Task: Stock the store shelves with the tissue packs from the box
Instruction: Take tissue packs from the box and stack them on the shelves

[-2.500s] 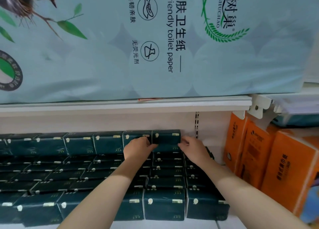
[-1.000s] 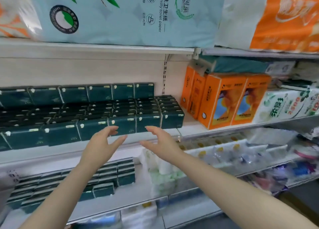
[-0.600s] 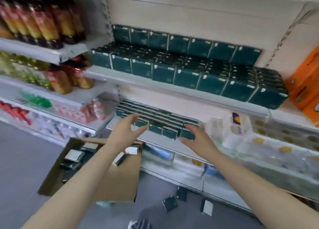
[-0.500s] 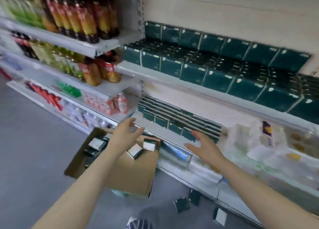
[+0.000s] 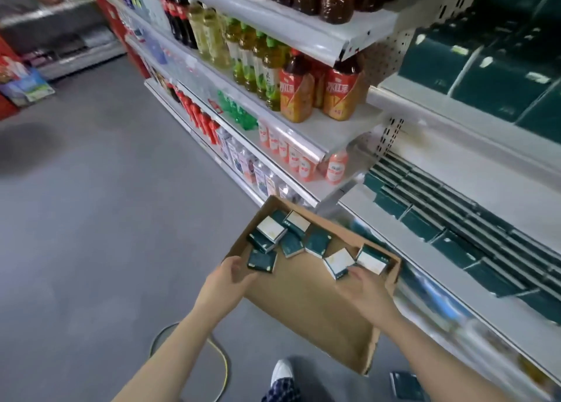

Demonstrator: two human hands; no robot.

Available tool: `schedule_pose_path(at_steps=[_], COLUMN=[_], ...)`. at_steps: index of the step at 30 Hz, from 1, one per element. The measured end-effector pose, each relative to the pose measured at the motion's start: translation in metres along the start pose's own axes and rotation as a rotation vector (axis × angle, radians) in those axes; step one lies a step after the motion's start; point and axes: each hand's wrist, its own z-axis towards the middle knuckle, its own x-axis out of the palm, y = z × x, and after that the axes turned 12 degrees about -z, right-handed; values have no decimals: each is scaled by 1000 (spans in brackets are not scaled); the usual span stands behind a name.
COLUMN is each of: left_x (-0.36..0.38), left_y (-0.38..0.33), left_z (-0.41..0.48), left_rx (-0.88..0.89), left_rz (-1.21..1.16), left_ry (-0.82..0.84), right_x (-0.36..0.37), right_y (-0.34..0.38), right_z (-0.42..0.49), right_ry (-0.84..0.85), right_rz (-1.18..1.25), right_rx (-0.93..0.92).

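Cardboard brown box [image 5: 303, 304] at our 12 o'clock, dark-green rectangular tissue packs [image 5: 317, 244] loose inside. Left hand [image 5: 230, 277], right hand [image 5: 364, 289] apart, empty, fingers relaxed; nearest packs at left's 2, right's 11 o'clock.

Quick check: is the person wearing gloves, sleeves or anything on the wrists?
No gloves on the left hand or the right hand. No sleeve, watch, band or ring shows anywhere up to the frame edge.
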Motion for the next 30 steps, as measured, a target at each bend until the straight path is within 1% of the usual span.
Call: schedule_pose_path(at_steps=[3, 6, 10, 14, 17, 21, 26, 30], left_x=[11, 37, 78, 114, 134, 159, 185, 192], left_y=[28, 58, 98, 141, 164, 188, 219, 243], left_z=[37, 84, 147, 203, 243, 299, 338, 355], left_rx=[-82, -151, -222, -282, -304, -334, -441, -538], left_rz=[2, -26, -39, -62, -25, -23, 52, -86], left_ry=[53, 80, 76, 37, 62, 17, 42, 6], right_x=[46, 92, 148, 192, 220, 263, 305, 326], right_y=[13, 9, -10, -27, -29, -23, -16, -22], right_z=[38, 82, 145, 214, 261, 321, 360, 368], right_ry=[96, 181, 316, 365, 350, 333, 378, 516], right_rz=[164, 259, 268, 262, 303, 312, 308, 276], right_rx=[108, 187, 274, 289, 324, 321, 323, 285])
